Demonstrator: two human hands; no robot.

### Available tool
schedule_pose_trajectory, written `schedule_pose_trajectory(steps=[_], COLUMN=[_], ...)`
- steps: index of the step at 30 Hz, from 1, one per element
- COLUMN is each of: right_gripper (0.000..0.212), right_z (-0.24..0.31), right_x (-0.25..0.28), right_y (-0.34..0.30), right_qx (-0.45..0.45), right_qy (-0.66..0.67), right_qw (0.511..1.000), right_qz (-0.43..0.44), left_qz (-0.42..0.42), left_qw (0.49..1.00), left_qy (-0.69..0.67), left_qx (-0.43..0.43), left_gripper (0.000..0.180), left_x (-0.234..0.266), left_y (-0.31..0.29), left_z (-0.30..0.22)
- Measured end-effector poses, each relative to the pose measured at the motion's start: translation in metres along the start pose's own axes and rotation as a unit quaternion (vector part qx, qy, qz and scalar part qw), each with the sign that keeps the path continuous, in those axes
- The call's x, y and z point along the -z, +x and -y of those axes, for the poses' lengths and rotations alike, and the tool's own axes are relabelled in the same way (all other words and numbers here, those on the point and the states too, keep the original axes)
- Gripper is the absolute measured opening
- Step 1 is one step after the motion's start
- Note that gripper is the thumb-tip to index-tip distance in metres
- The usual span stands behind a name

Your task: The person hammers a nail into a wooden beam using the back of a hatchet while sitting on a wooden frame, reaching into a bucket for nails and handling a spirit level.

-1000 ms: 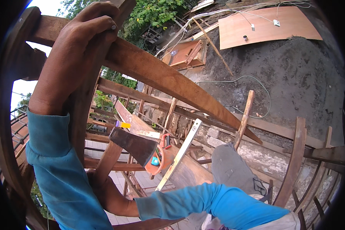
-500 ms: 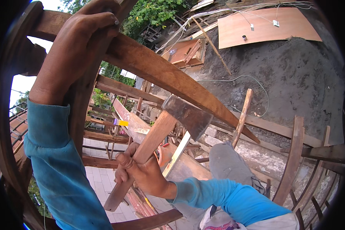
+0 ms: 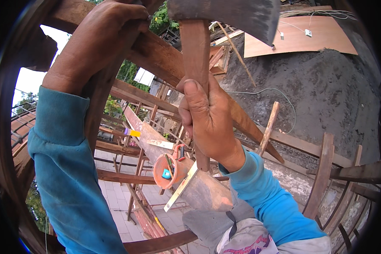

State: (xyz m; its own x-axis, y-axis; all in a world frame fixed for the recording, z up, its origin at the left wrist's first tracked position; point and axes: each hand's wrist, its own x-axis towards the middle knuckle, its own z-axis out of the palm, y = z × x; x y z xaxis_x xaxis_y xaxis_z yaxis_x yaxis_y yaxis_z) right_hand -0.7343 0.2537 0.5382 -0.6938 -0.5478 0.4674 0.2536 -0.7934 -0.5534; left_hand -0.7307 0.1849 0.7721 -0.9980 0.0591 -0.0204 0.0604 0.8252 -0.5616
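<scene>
My right hand (image 3: 211, 122) is closed round the wooden handle of an axe (image 3: 194, 51), raised in front of me. The dark metal head (image 3: 237, 17) is at the top, its blade edge to the right. At the upper left my left hand (image 3: 101, 38) is closed over a dark upright wooden beam (image 3: 103, 89); some fingers are hidden. A small shiny spot shows at its fingertips, too small to name. Behind the axe, a long brown timber (image 3: 156, 55) slopes down to the right.
Below, an orange bucket (image 3: 158, 169) with hand tools stands on a plank (image 3: 203, 190). More frame timbers (image 3: 324, 178) rise at the right. A plywood sheet (image 3: 300, 38) lies on dark sand (image 3: 326, 84) at the far right. Pale floor tiles (image 3: 114, 190) show beneath.
The axe has risen and swung upright in my right hand, from a tilted position lower down. My left hand keeps its hold on the beam. The bucket has come into fuller view.
</scene>
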Motion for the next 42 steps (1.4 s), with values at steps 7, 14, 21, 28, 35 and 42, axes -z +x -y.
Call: schedule_pose_trajectory(steps=[7, 14, 21, 28, 35, 42], right_gripper=[0.031, 0.038, 0.045, 0.036, 0.037, 0.029], right_z=[-0.012, -0.014, -0.010, 0.000, -0.004, -0.025], right_x=[0.001, -0.001, 0.003, 0.007, 0.009, -0.086], right_y=[0.011, 0.013, 0.006, 0.011, -0.011, -0.096], right_qx=[0.028, 0.057, 0.039, 0.040, -0.088, -0.279], right_qy=[-0.083, -0.033, 0.025, -0.017, 0.150, 0.340], right_qw=[0.996, 0.998, 0.999, 0.999, 0.984, 0.897], right_qz=[0.015, -0.007, -0.024, -0.016, 0.026, 0.053], left_qz=[0.006, 0.017, -0.061, -0.030, -0.032, -0.083], left_qw=[1.000, 1.000, 0.997, 0.998, 0.999, 0.996], left_qy=[-0.014, -0.008, 0.041, 0.050, -0.040, -0.027], left_qx=[0.019, 0.015, 0.006, 0.029, -0.008, 0.017], left_gripper=[0.010, 0.010, 0.012, 0.013, 0.026, 0.036], left_x=[0.003, 0.004, -0.010, 0.000, -0.001, 0.006], left_y=[0.001, 0.005, 0.002, -0.001, -0.005, 0.005], left_z=[-0.002, -0.001, 0.008, -0.004, 0.008, -0.004])
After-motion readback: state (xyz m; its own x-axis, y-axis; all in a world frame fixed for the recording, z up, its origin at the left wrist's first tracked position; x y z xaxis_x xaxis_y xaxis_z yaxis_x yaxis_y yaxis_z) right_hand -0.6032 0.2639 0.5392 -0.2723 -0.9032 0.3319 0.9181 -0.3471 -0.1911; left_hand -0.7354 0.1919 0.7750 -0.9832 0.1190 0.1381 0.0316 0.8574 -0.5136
